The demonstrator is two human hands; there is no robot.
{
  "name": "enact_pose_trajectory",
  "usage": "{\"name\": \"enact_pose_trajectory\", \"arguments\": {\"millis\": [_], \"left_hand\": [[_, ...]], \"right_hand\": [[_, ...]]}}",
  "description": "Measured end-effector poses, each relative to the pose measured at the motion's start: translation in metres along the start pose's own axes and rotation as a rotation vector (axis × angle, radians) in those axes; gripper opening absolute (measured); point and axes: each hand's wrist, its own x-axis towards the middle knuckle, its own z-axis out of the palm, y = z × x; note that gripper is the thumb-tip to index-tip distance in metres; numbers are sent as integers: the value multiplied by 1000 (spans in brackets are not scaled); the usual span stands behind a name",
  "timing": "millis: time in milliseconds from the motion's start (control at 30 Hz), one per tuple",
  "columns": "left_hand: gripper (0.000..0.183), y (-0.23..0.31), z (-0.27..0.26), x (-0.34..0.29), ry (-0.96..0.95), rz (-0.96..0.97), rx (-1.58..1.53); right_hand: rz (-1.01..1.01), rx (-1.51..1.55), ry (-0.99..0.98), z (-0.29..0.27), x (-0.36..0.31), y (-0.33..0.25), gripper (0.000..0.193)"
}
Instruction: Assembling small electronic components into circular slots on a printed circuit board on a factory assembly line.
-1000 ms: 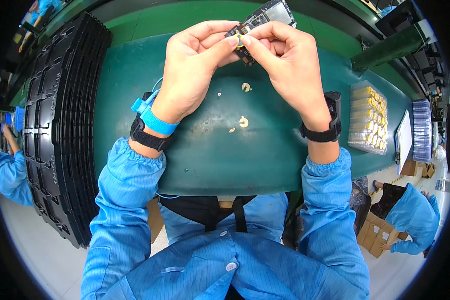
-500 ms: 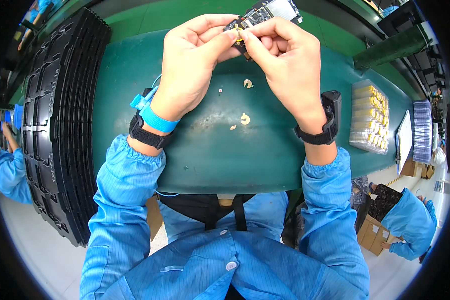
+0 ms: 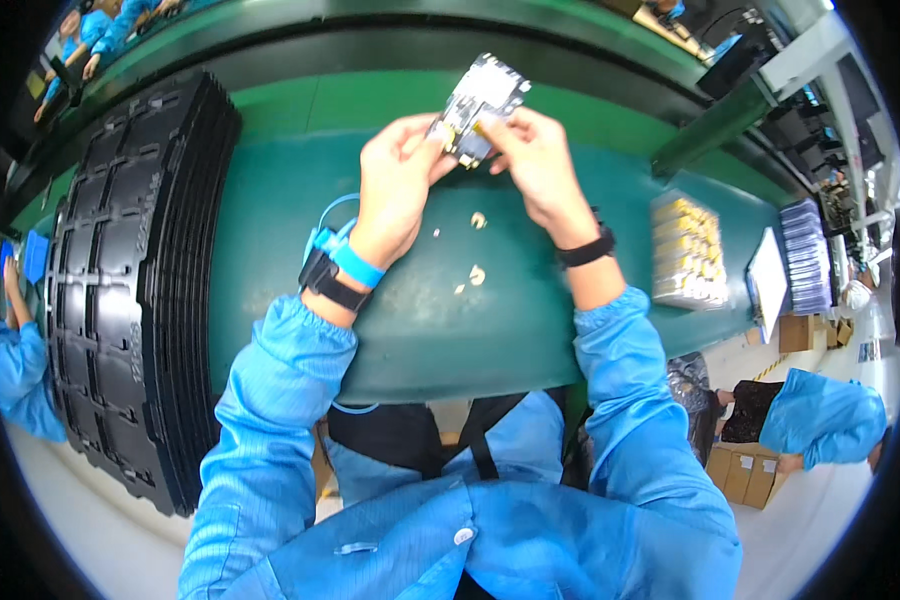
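Between the left hand (image 3: 398, 185) and the right hand (image 3: 544, 172), a circuit board (image 3: 478, 92) slants, pinched by both.

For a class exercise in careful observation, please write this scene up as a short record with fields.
Left grip: left hand, thumb and fingers closed on the circuit board
Right grip: right hand, at the board's lower right; fingertips blurred
Wrists: blue band on the left; black straps on both
Table: green top, small pale pieces lying loose between the forearms
Left side: stack of black trays
Right side: clear box showing yellow items
Background: co-workers in blue sleeves
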Motion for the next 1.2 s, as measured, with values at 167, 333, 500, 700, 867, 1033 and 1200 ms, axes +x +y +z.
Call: {"name": "enact_pose_trajectory", "arguments": {"millis": [167, 333, 500, 700, 867, 1033, 1200], "left_hand": [[53, -16, -15, 7, 128, 121, 292], [39, -24, -12, 15, 128, 131, 282], [30, -30, -37, 23, 127, 162, 380], [21, -27, -28, 26, 44, 156, 339], [21, -22, -18, 20, 3, 149, 384], [21, -23, -26, 16, 4, 122, 391], [19, -18, -14, 13, -20, 138, 402]], "right_hand": [[117, -331, 7, -25, 114, 25, 19], [-153, -1215, 401, -67, 126, 62, 42], [-171, -1089, 270, -103, 11, -37, 32], [399, -1295, 578, -286, -129, -90, 87], [577, -822, 381, -326, -166, -41, 98], [547, -485, 377, -296, -167, -48, 84], [507, -438, 379, -276, -164, -43, 78]]}}
